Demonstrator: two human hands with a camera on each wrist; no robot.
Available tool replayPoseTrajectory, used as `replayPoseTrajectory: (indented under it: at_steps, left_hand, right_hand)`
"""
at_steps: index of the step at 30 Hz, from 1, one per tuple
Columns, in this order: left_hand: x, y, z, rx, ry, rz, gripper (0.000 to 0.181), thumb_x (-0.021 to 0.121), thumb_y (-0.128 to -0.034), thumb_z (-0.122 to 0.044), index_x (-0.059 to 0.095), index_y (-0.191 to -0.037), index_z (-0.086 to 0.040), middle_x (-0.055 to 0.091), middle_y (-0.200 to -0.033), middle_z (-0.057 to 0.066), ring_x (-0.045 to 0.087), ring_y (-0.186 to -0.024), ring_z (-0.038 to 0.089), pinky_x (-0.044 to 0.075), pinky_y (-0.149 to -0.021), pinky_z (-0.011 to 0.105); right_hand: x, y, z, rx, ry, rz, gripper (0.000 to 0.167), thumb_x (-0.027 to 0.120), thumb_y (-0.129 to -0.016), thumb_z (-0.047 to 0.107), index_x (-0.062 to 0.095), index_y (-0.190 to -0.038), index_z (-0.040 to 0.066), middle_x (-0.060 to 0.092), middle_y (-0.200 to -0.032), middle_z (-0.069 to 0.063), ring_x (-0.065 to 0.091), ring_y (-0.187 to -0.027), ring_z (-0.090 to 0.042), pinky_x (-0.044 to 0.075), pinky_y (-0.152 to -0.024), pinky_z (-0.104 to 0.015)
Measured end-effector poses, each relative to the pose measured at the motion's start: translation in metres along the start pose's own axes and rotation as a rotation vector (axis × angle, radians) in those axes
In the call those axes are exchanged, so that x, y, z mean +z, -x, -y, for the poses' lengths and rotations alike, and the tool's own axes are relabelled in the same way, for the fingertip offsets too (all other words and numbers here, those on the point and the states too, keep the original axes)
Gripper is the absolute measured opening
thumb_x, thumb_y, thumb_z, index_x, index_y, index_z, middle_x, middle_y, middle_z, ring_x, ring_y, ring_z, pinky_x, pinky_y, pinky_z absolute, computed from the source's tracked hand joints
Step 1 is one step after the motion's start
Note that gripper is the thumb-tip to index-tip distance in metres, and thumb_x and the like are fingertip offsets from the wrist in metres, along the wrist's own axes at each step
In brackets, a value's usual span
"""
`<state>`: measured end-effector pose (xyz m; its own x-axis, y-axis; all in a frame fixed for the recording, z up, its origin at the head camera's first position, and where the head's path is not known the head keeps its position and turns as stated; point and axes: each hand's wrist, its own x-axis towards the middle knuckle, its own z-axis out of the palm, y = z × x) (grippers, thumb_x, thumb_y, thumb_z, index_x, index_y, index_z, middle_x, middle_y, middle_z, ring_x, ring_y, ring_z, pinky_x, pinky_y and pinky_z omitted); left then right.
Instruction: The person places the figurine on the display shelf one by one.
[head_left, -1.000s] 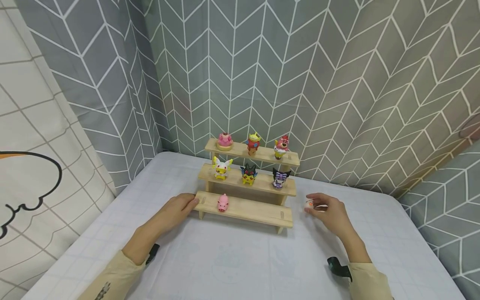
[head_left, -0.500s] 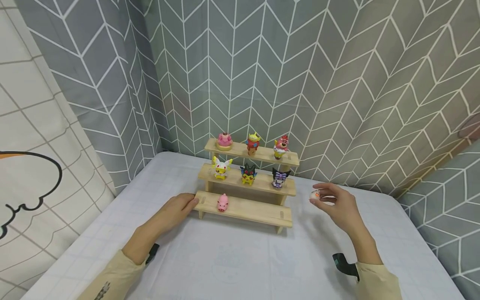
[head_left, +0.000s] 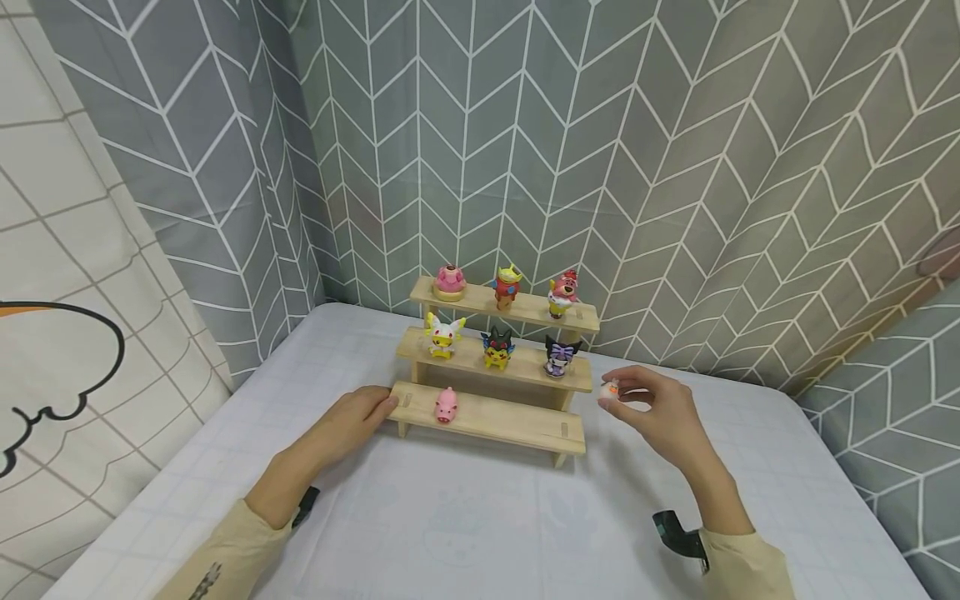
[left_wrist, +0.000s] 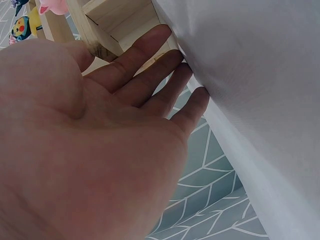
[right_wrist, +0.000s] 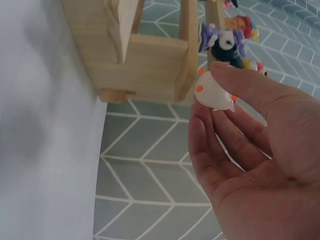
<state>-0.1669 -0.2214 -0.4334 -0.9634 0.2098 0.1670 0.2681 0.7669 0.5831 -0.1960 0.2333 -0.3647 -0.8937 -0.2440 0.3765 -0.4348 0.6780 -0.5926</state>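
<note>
In the head view, my right hand [head_left: 660,417] pinches a small white toy figure [head_left: 609,390] with orange spots between thumb and fingertips. It is held above the table, just right of the three-tier wooden display shelf [head_left: 510,421]. The right wrist view shows the toy figure [right_wrist: 212,92] near the shelf's end. My left hand [head_left: 352,425] touches the left end of the lowest tier, the thumb at its edge. In the left wrist view the fingers [left_wrist: 145,70] are fairly straight beside the wood. A pink pig figure [head_left: 446,406] stands on the lowest tier's left part.
Three figures stand on the middle tier, among them a black-and-purple one [head_left: 559,357]. Three more are on the top tier, including a pink bear-like one [head_left: 562,293]. A white cloth [head_left: 450,533] covers the table; a grey patterned curtain [head_left: 480,167] hangs close behind.
My right hand has lifted the white toy figure from low beside the shelf, drawn it right, then brought it back left toward the shelf. The left hand has stayed in place.
</note>
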Motion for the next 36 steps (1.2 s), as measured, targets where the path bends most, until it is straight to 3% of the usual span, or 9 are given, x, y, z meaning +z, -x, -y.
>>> replayPoseTrajectory:
  at_steps: [3,9,20,27,36]
  left_hand:
    - [0.000,0.000,0.000,0.002,0.000,0.001,0.038,0.047,-0.1144,-0.029,0.069,-0.127,-0.001,0.069,-0.133,0.019,0.061,-0.132,0.041,0.047,-0.111,0.059]
    - [0.001,0.000,0.000,0.001,0.007,0.006,0.039,0.046,-0.1146,-0.030,0.069,-0.128,-0.002,0.069,-0.134,0.018,0.060,-0.132,0.040,0.047,-0.112,0.059]
    - [0.000,-0.002,-0.001,0.001,0.008,0.015,0.038,0.047,-0.1144,-0.031,0.070,-0.128,-0.003,0.070,-0.133,0.016,0.061,-0.132,0.038,0.047,-0.112,0.059]
    - [0.000,-0.002,-0.001,-0.003,0.010,0.015,0.039,0.047,-0.1144,-0.030,0.069,-0.129,-0.002,0.069,-0.135,0.018,0.060,-0.133,0.040,0.046,-0.113,0.059]
    - [-0.001,-0.001,-0.001,-0.013,0.010,0.013,0.040,0.047,-0.1146,-0.030,0.068,-0.131,-0.001,0.068,-0.136,0.019,0.059,-0.135,0.042,0.045,-0.113,0.060]
  right_hand:
    - [0.003,0.000,0.006,-0.012,-0.013,0.016,0.032,0.086,-0.091,0.017,0.074,-0.121,0.013,0.077,-0.109,-0.006,0.076,-0.101,-0.028,0.059,-0.083,-0.019]
    - [0.014,0.002,0.019,-0.033,-0.036,0.065,0.032,0.088,-0.089,0.020,0.075,-0.118,0.016,0.077,-0.108,-0.001,0.076,-0.100,-0.025,0.062,-0.087,-0.034]
    - [0.041,0.006,0.037,-0.073,-0.120,0.098,0.032,0.089,-0.087,0.016,0.075,-0.115,0.013,0.077,-0.105,0.003,0.075,-0.098,-0.021,0.062,-0.090,-0.048]
    - [0.058,0.007,0.042,-0.090,-0.157,0.051,0.030,0.090,-0.085,0.012,0.076,-0.111,0.011,0.076,-0.099,0.002,0.074,-0.094,-0.020,0.062,-0.088,-0.049]
    - [0.078,0.002,0.055,-0.074,-0.159,0.076,0.031,0.089,-0.085,0.008,0.076,-0.113,0.007,0.079,-0.096,-0.003,0.076,-0.091,-0.022,0.064,-0.084,-0.042]
